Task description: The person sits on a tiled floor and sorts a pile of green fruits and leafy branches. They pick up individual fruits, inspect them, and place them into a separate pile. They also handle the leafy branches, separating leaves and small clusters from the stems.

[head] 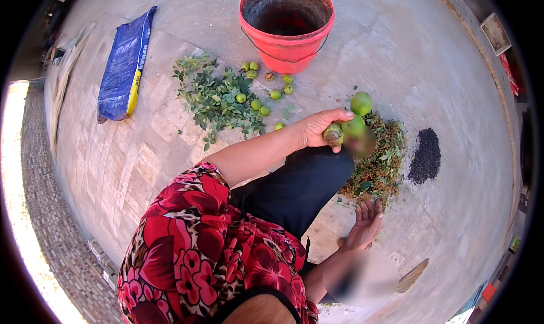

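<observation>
My left hand is closed around green round fruits, one with a brown rough patch; a blur covers part of this spot. It is held above my dark-trousered knee, beside a heap of small brown and green dried berries and leaves. At the near edge of that heap, my right hand lies palm up, empty, its fingers slightly curled and apart. More green fruits lie scattered on the floor, some of them on a pile of leafy green twigs.
A red plastic bucket with a wire handle stands beyond the fruits. A blue and yellow printed bag lies at the left. Right of the heap is a patch of small black grains. Bristles, perhaps of a broom, show near my right forearm.
</observation>
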`<state>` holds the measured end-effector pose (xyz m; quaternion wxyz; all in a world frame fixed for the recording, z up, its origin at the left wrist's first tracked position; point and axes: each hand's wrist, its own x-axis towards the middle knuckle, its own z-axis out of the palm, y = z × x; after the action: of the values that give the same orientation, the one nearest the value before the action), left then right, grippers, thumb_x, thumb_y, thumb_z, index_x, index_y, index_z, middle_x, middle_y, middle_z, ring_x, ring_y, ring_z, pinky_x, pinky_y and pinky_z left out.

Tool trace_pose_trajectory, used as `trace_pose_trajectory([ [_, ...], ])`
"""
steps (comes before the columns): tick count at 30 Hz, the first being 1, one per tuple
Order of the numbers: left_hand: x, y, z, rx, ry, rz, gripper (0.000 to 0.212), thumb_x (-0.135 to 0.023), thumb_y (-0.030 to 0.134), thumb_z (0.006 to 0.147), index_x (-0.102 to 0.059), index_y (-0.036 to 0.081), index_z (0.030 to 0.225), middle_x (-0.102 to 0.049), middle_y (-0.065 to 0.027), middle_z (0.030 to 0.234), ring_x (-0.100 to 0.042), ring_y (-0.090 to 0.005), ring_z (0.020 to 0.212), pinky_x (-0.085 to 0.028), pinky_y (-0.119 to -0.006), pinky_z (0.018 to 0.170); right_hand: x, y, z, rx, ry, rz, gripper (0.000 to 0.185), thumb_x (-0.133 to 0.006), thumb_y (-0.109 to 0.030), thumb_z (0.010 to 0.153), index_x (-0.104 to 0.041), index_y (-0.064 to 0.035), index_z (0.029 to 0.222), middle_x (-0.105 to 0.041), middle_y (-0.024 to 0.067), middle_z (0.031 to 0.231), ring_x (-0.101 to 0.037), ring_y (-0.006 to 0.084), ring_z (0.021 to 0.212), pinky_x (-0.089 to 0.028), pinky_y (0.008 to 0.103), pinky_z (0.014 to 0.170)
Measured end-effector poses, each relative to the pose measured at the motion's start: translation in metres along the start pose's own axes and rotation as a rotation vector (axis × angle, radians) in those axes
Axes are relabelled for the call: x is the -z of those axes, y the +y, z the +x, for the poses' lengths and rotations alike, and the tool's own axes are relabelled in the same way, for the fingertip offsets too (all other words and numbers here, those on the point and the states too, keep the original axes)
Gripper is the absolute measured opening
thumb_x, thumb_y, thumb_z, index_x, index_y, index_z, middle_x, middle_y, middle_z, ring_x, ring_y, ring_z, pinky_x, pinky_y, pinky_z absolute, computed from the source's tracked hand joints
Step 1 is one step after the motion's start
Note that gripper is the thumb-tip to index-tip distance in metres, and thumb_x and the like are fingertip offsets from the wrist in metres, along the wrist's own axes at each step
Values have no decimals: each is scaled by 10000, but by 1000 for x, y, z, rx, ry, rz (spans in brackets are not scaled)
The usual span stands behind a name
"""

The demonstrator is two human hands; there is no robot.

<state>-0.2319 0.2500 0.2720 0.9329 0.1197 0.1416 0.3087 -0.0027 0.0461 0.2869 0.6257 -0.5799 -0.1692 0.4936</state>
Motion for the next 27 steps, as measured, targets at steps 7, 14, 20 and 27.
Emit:
trace_pose_trajectory([
  [7,132,49,-129,-156,663,49,400,-656,426,745,-562,147,1016,-610,-49,920,-622,-266,839,-412,-297,472,21,24,-22,-149,115,112,475,-464,-371,923,-476,22,1189,-615,158,985,-612,195,853,-513,286,714],
  [14,237,76,-173,-298,1092,-56,401,-632,444,764,-528,181,1048,-548,-80,1025,-596,-302,875,-499,-354,601,34,14,-30,-140,187,133,499,-456,-381,924,-450,25,1214,-604,169,1002,-599,213,874,-504,309,751],
  [20,272,104,-179,-538,1277,-79,482,-587,363,804,-436,144,1206,-363,-141,1268,-412,-340,1141,-489,-476,824,40,12,-40,-114,324,178,452,-461,-343,926,-472,13,1204,-614,159,981,-611,208,847,-509,307,724],
  [27,247,107,-133,-485,1265,49,477,-546,243,842,-376,24,1229,-351,-201,1279,-462,-353,1111,-485,-493,840,73,34,-34,-152,450,227,368,-491,-258,915,-500,1,1175,-622,152,968,-619,198,823,-519,309,680],
])
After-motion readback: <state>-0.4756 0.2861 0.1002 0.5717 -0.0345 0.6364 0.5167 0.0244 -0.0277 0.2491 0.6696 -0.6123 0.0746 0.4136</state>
